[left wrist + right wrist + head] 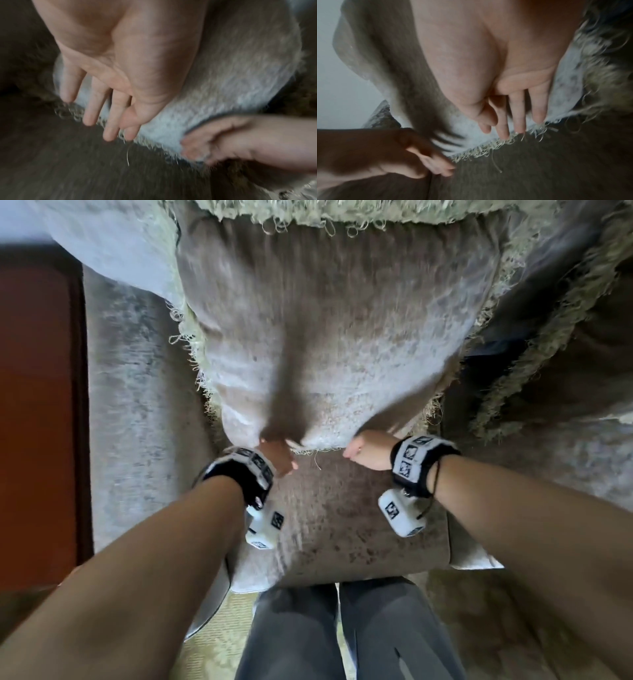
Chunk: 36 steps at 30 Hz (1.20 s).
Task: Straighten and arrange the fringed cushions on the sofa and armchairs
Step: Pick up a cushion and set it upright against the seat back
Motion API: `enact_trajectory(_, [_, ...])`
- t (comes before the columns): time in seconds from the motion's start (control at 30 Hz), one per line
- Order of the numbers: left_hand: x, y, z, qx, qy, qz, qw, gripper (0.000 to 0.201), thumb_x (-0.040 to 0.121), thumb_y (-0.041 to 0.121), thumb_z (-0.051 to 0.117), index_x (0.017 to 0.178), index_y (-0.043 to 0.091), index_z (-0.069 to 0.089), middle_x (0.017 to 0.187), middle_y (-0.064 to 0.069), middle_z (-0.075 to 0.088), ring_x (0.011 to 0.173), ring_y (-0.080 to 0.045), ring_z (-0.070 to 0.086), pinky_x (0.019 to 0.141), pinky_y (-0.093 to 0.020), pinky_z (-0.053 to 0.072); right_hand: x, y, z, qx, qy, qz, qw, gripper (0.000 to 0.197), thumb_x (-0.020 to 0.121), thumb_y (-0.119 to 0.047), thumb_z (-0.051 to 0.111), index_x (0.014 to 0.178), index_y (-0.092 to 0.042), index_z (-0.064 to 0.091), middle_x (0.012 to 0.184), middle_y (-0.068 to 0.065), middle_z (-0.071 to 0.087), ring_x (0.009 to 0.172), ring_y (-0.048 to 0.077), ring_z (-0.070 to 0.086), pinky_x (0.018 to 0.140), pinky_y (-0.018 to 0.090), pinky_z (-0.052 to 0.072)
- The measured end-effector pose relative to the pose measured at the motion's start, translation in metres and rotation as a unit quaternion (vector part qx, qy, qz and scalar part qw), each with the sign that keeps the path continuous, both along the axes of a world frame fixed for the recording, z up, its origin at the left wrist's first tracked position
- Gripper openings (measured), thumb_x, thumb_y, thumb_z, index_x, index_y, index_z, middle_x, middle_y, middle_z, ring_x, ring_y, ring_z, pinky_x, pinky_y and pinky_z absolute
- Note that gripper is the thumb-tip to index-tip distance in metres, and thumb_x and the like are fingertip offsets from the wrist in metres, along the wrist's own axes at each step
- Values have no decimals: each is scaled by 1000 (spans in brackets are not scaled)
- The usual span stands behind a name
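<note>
1. Standing upright on the seat cushion (342, 518) of an armchair: a beige fringed cushion (329, 337), leaning back against the backrest, its lower fringed edge (308, 451) right at both hands.
2. Left hand (277, 455) at the lower edge of that cushion, left of centre; fingers (96, 108) straight and slightly spread, laid flat against the cushion's face with tips down at the fringe, gripping nothing.
3. Right hand (368, 450) on the same lower edge, just to the right of the left hand and apart from it; fingers (518, 112) likewise extended down over the fabric, tips reaching the fringe, thumb tucked across the palm; no pinch visible.
4. Running straight up from the left hand: a dark vertical crease in the cushion's pile.
5. Beyond the right hand: a second fringed cushion (565, 320), tilted and partly out of view.
6. Above both hands, along the cushion's top: more pale fringe (342, 213).
7. Below the hands: grey trouser legs (342, 628) at the seat front.
8. Far left of the left hand: a reddish-brown wooden surface (37, 405).
</note>
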<state>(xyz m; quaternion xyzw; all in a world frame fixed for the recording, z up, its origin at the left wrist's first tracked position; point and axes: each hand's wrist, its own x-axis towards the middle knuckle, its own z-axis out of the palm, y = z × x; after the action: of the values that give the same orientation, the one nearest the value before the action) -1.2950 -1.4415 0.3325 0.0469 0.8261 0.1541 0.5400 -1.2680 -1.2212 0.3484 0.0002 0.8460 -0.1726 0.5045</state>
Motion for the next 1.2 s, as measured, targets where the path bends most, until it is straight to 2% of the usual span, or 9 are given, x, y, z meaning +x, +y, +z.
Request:
enact_trajectory(0.1, [16,23,-27,-29,-10,-57,998,48,94,20,49,142,26,49,152,-8,41,139,-25,41,115,-36,33,-1,-31,-17,-44,-16,0,999,48,94,-7,46,141,-14,51,139,11,56,120,25,58,97,26,45])
enact_trajectory(0.2, [1,15,-45,-37,66,-52,996,52,97,18,47,147,25,41,157,-5,33,144,-20,34,118,-26,24,-12,-18,-40,-22,-52,-26,998,64,87,-9,50,147,-30,40,106,4,67,72,16,60,58,24,45])
enact_trajectory(0.33, [-29,-26,-66,-106,118,-38,987,38,99,25,45,135,19,56,142,-12,53,126,-28,54,107,-34,43,-18,31,-45,25,0,-25,999,52,95,-12,46,146,-20,41,137,0,52,73,-6,38,61,14,32])
enact_trajectory(0.47, [-28,-32,-64,-132,119,-22,984,36,100,25,37,115,7,64,125,-19,63,118,-35,57,100,-38,44,6,60,-46,142,46,-63,987,41,92,-16,47,130,-30,51,117,6,63,85,18,61,62,23,46])
enact_trajectory(0.6, [-19,-33,-67,-106,85,-22,990,37,94,22,43,125,17,62,140,-7,55,127,-26,52,110,-36,40,31,42,-59,72,-2,-54,996,51,93,-12,44,142,-26,47,141,3,55,102,21,64,85,30,53])
enact_trajectory(0.7, [-21,-40,-68,-130,85,-32,987,40,95,18,41,130,13,59,141,-11,54,128,-28,52,110,-37,40,23,22,-63,26,-10,-41,999,60,93,-13,43,148,-35,36,132,1,59,57,13,55,48,25,42])
enact_trajectory(0.77, [-28,-49,-66,-159,102,-25,982,38,95,17,38,119,3,63,130,-21,60,122,-35,56,106,-38,43,5,21,-64,43,7,-56,997,54,94,-15,44,143,-35,42,90,1,64,46,11,41,38,21,31])
enact_trajectory(0.9, [-31,-57,-62,-192,108,-17,975,32,93,17,42,108,1,65,122,-24,63,114,-37,60,94,-38,47,-13,40,-63,114,6,-47,992,40,95,-15,47,134,-15,52,104,9,64,71,18,56,56,25,44])
enact_trajectory(1.2, [-10,-48,-48,-196,133,-117,965,45,100,22,40,143,13,42,146,-16,45,132,-36,46,106,-47,43,7,54,-53,152,13,-134,979,50,88,-22,51,137,-17,49,124,10,61,89,26,64,68,31,54])
